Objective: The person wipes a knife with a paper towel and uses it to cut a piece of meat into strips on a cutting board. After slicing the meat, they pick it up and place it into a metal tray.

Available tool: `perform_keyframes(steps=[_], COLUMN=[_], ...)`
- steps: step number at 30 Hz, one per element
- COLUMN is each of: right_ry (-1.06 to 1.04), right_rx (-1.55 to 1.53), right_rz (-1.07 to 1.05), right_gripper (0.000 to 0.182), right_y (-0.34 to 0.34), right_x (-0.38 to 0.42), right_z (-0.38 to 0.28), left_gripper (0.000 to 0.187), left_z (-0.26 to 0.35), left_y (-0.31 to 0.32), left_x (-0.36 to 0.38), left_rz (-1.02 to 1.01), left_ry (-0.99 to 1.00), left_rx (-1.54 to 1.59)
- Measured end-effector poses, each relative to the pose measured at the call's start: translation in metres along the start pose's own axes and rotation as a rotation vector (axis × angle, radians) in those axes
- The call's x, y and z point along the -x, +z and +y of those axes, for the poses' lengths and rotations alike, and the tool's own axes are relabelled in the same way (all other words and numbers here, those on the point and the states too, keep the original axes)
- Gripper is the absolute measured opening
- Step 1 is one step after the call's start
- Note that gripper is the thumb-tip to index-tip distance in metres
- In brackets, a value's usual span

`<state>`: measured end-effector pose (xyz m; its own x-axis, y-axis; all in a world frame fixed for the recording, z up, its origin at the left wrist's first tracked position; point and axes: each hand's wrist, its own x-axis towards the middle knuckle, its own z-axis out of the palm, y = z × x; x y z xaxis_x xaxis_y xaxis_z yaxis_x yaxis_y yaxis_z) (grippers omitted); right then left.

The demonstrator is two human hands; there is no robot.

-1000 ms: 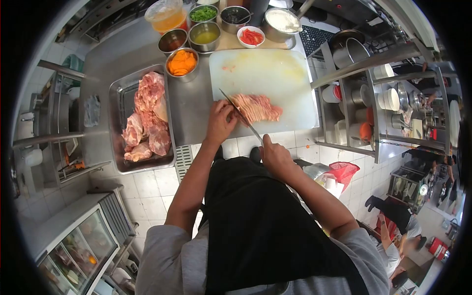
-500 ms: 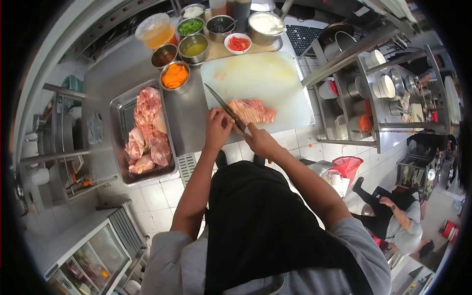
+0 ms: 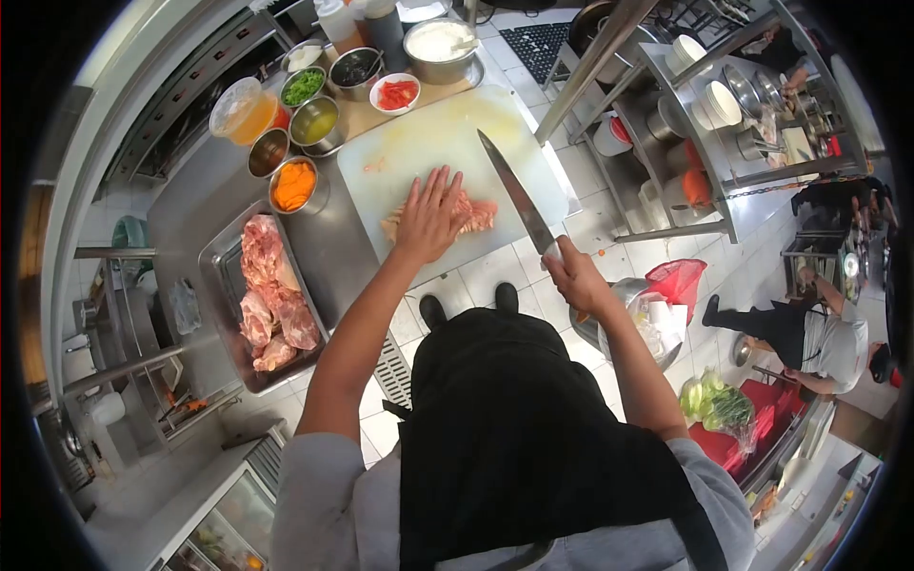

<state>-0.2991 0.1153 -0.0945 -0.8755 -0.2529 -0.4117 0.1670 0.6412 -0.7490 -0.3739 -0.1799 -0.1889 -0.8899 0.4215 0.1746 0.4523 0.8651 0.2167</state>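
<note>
My left hand (image 3: pixel 428 217) lies flat, fingers stretched, on top of the sliced raw meat (image 3: pixel 482 215) and hides part of it. The meat sits on the white cutting board (image 3: pixel 447 128), near the edge closest to me. My right hand (image 3: pixel 577 276) is wrapped round the handle of a long knife (image 3: pixel 519 195). Its blade points away from me, over the right side of the board and apart from the meat. Larger pieces of raw meat (image 3: pixel 276 295) rest in a metal tray (image 3: pixel 211 276) left of the board.
Behind the board stand bowls of orange slices (image 3: pixel 293 185), chopped greens (image 3: pixel 304 87), red strips (image 3: pixel 395 93) and white powder (image 3: pixel 440 42). A metal shelf (image 3: pixel 657 171) is at the right. A bin with a red bag (image 3: pixel 677 285) stands below it. Another person (image 3: pixel 819 333) is farther right.
The knife has moved right, off the meat, with my right hand. My left hand has gone from pinched fingers beside the blade to flat on the slices. The view has shifted.
</note>
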Motion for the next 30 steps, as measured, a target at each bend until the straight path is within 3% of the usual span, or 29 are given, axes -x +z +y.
perform_keyframes(steps=[6, 8, 9, 12, 14, 17, 20, 24, 30], right_ry=[-0.01, 0.14, -0.031, -0.104, -0.119, -0.228, -0.312, -0.316, -0.44], right_rx=[0.028, -0.022, 0.05, 0.154, 0.265, 0.459, 0.53, 0.614, 0.572], right_rz=[0.078, 0.028, 0.108, 0.183, 0.19, 0.089, 0.062, 0.075, 0.089], right_gripper=[0.027, 0.028, 0.028, 0.027, 0.027, 0.029, 0.028, 0.027, 0.028], right_y=[-0.005, -0.014, -0.011, -0.009, -0.006, -0.001, 0.001, -0.009, 0.009], right_x=[0.014, 0.02, 0.016, 0.008, 0.007, -0.003, -0.024, -0.044, -0.05], right_z=[0.004, -0.004, 0.014, 0.021, 0.014, 0.01, 0.005, -0.004, 0.044], left_gripper=[0.068, 0.067, 0.067, 0.066, 0.055, 0.04, 0.03, 0.034, 0.037], left_z=[0.012, 0.024, 0.026, 0.014, 0.015, 0.035, 0.041, 0.059, 0.07], left_y=[0.01, 0.014, 0.016, 0.012, 0.011, -0.018, 0.006, 0.006, 0.014], left_x=[-0.017, -0.018, -0.021, -0.024, -0.016, 0.004, 0.007, -0.002, -0.007], left_rz=[0.038, 0.001, 0.012, -0.044, 0.199, 0.225, 0.37, 0.435, 0.445], left_ry=[-0.014, -0.058, -0.064, -0.051, -0.099, -0.271, -0.24, -0.276, -0.395], left_rx=[-0.06, -0.077, -0.073, -0.047, 0.027, 0.245, 0.233, 0.215, 0.169])
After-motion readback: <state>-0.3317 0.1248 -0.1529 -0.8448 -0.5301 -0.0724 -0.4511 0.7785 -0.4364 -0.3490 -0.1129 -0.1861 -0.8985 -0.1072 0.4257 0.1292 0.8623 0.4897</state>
